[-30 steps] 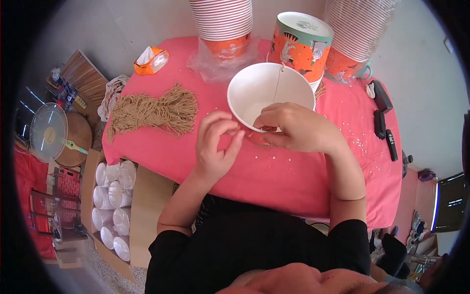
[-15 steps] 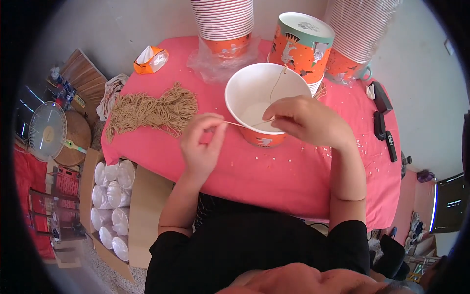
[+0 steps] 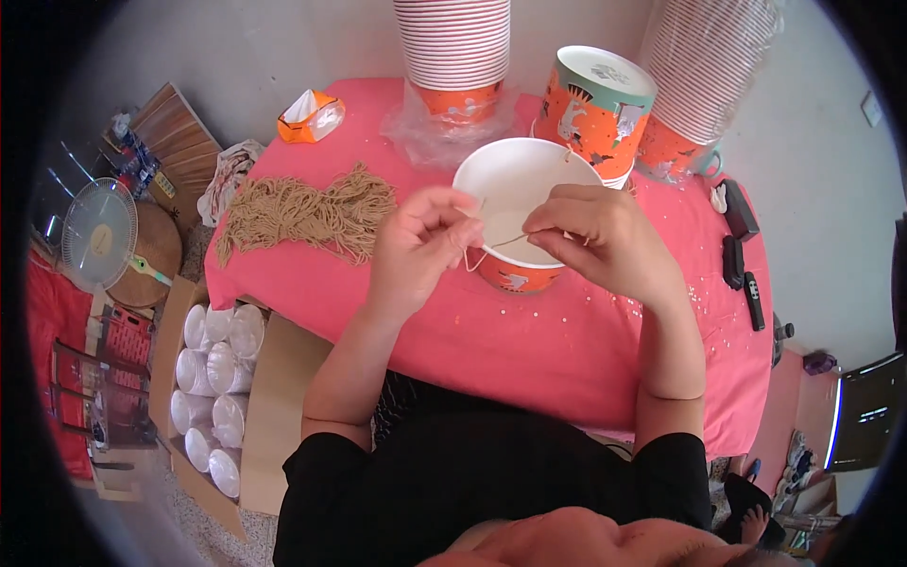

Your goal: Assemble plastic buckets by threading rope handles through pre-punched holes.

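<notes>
An orange paper bucket (image 3: 521, 278) with a white inside stands upright on the table in front of me. A thin tan cord (image 3: 510, 242) runs between my hands above its near rim, with a small loop by the left fingers. Thumb and fingers of my left hand (image 3: 416, 244) pinch one part of it. My right hand (image 3: 605, 236) pinches the other part over the right side of the opening. A bit of cord shows at the bucket's far rim. Left of the bucket lies a bundle of tan cords (image 3: 300, 215).
Behind stand a stack of nested buckets (image 3: 457, 57), an upturned orange and green bucket (image 3: 595, 111) and a plastic-wrapped stack (image 3: 704, 85). An orange packet (image 3: 312, 116) lies far left. Black devices (image 3: 735, 213) lie right. A carton (image 3: 274, 416) of wrapped white cups stands on the floor.
My left hand has turned and closed in toward the right hand. The taut cord between them has slackened into a loop. The whole view has shifted slightly.
</notes>
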Demonstrator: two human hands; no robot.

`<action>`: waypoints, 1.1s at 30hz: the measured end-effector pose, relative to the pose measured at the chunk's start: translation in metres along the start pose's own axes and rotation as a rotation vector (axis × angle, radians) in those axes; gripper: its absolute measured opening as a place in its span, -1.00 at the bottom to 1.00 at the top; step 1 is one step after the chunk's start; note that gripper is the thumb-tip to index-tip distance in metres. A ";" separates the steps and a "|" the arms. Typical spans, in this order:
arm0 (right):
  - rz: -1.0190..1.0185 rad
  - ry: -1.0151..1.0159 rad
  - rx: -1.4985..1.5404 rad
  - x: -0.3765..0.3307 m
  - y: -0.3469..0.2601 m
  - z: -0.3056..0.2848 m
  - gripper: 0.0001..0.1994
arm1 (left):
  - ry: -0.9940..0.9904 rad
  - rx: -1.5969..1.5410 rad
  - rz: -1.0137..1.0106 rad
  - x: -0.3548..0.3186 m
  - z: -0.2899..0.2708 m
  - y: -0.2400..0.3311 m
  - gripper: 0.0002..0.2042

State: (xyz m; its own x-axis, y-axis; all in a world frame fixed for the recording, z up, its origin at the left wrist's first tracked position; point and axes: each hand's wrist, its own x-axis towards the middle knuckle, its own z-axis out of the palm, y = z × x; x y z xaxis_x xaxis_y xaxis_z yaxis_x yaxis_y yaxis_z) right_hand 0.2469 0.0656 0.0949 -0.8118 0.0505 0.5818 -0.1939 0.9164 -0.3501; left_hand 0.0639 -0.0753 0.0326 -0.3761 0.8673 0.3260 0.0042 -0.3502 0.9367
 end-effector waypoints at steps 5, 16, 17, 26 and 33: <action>-0.033 0.044 0.011 0.002 -0.004 0.008 -0.88 | -0.119 0.034 -0.080 -0.008 0.006 0.005 -0.85; 0.099 0.236 -0.062 0.004 0.010 0.020 -0.82 | -0.100 -0.033 -0.112 -0.005 0.009 -0.006 -0.88; 0.095 0.234 -0.060 0.003 0.009 0.018 -0.82 | -0.088 -0.088 -0.149 -0.005 0.006 -0.007 -0.88; -0.087 0.107 -0.081 0.003 -0.002 0.022 -0.84 | -0.119 -0.195 -0.228 -0.005 0.003 -0.007 -0.88; -0.042 0.098 -0.034 0.001 -0.003 0.001 -0.88 | -0.120 -0.053 -0.147 -0.009 0.000 -0.003 -0.88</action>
State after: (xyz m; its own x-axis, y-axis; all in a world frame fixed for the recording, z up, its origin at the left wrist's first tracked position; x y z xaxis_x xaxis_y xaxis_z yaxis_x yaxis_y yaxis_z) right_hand 0.2457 0.0624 0.0960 -0.7452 0.0492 0.6650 -0.2062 0.9314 -0.3000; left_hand 0.0669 -0.0822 0.0266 -0.2556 0.9455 0.2018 -0.0930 -0.2318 0.9683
